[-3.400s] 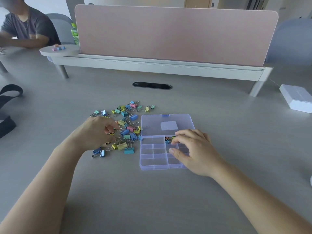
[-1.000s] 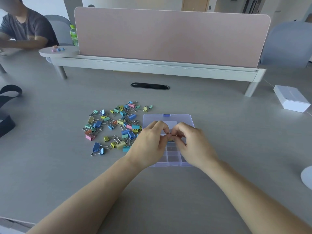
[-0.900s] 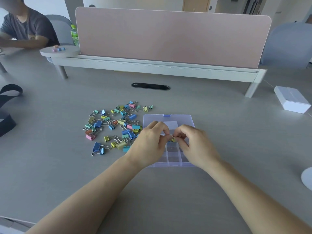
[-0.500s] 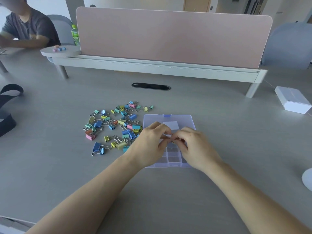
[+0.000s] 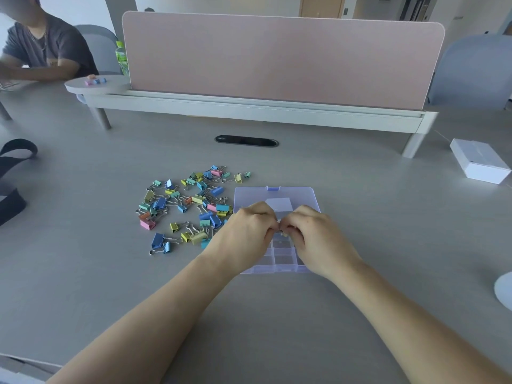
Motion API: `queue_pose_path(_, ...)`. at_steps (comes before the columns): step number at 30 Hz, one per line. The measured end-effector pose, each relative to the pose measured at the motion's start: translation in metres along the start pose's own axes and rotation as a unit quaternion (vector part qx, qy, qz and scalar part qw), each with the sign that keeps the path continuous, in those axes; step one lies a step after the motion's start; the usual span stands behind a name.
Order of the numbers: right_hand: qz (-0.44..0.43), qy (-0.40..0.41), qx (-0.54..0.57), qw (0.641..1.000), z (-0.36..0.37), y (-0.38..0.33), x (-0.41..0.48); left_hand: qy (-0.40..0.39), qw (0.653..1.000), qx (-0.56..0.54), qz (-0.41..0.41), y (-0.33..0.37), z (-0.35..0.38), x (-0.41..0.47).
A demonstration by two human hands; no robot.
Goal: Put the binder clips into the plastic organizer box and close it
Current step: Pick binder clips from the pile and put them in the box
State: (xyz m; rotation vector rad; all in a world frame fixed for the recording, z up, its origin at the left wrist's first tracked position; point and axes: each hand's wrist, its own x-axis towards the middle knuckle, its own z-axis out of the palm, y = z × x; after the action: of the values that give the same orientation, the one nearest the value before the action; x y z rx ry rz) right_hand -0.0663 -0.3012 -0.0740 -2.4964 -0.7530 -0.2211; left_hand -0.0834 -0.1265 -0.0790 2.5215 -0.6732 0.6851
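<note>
The plastic organizer box (image 5: 282,268) is lying open on the worktop (image 5: 277,322), its lid lying flat on the far side. Above the box's far row of compartments, the left grip (image 5: 246,235) and the right grip (image 5: 318,239) are meeting fingertip to fingertip, both curled and pinching one small binder clip (image 5: 283,231) that is barely showing between them. Just left of the box, the loose binder clips (image 5: 191,206) are lying scattered in many colours. Beyond the box a pink divider (image 5: 277,56) is standing, and far right of the box a white carton (image 5: 479,164) is resting.
</note>
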Motion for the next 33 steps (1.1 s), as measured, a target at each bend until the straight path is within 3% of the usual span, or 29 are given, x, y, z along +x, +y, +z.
queue_pose_path(6,0.002,0.008,0.019,1.0,0.002,0.003,0.001,-0.016,0.999,-0.007,0.045,-0.002,-0.011,-0.001)
queue_pose_path(33,-0.008,0.049,0.039,0.998,-0.003,0.011,-0.005,-0.064,0.998,-0.007,0.01,-0.012,-0.009,-0.005)
